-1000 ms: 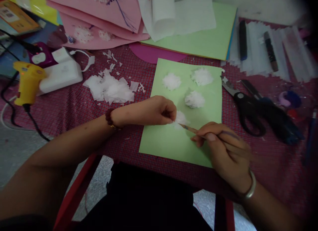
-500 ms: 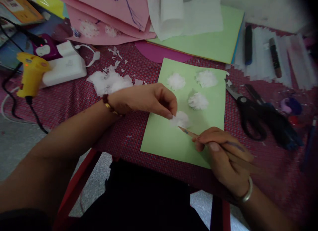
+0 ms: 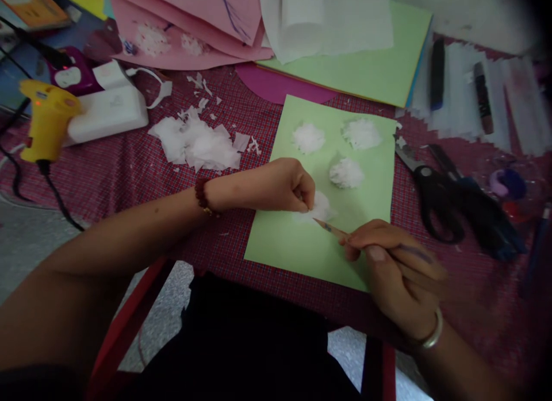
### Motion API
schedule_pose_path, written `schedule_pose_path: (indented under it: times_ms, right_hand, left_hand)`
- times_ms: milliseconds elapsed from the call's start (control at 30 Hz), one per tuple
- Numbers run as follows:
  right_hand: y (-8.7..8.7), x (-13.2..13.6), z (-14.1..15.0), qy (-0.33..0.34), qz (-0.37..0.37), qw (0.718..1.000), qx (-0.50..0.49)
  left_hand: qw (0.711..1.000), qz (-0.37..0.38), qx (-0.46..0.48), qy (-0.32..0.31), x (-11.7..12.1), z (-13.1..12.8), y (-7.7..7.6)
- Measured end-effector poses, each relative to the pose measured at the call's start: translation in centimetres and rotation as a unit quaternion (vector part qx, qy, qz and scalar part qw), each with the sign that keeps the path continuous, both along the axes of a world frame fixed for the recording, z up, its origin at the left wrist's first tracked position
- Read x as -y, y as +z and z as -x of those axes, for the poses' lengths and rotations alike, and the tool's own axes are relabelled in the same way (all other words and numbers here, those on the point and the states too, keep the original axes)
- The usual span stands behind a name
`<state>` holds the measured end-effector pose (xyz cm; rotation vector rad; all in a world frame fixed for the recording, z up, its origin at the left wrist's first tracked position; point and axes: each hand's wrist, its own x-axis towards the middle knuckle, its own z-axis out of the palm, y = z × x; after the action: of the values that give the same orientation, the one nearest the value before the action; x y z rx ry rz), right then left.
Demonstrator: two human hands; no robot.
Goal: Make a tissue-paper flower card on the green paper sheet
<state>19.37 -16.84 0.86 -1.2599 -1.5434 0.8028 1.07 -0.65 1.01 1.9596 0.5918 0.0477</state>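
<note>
A sheet of light green paper [image 3: 280,240] lies before me, with three white tissue-paper puffs [image 3: 346,172] on its upper part. Below them sits another white tissue puff [image 3: 321,205]. My left hand [image 3: 284,185] is closed in a pinch at this puff's left edge, fingertips on the white tissue. In my right hand [image 3: 392,269] is a slim, pointed wooden stick [image 3: 332,228], gripped like a pen. Its tip is at the lower edge of the same puff, close to my left fingertips; whether it touches the tissue I cannot tell.
Cut tissue pieces [image 3: 196,142] are heaped left of the sheet. Farther left, a yellow glue gun [image 3: 49,122] stands by a white power strip [image 3: 110,114]. Black scissors [image 3: 435,200] lie to the right. Behind are pink papers [image 3: 190,22] and a tissue roll [image 3: 302,10].
My left hand has turned and moved slightly right and down, its fingertips still at the lower puff. My right hand keeps its grip on the stick, almost unmoved. The view has shifted a little.
</note>
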Motion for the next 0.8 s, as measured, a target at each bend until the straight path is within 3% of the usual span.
schedule_pose_path:
  times_ms: [200, 467, 567, 700, 800]
  right_hand:
    - [-0.4, -0.4, 0.3, 0.047, -0.019, 0.997, 0.052]
    - [-0.3, -0.9, 0.7, 0.046, -0.007, 0.988, 0.148]
    - [-0.3, -0.9, 0.8, 0.052, -0.026, 0.981, 0.186]
    - [-0.5, -0.9, 1.1, 0.062, -0.066, 0.962, 0.259]
    - [-0.6, -0.8, 1.3, 0.067, -0.096, 0.953, 0.280]
  left_hand:
    - [1.000, -0.004, 0.002, 0.011, -0.2, -0.1, -0.3]
    - [0.999, 0.027, 0.017, 0.018, -0.2, -0.5, 0.2]
    - [0.990, 0.098, 0.066, 0.075, -0.5, -0.6, 0.1]
    - [0.951, 0.208, 0.124, 0.194, -1.1, -0.4, 0.0]
    - [0.931, 0.227, 0.170, 0.231, -2.0, 0.8, 0.7]
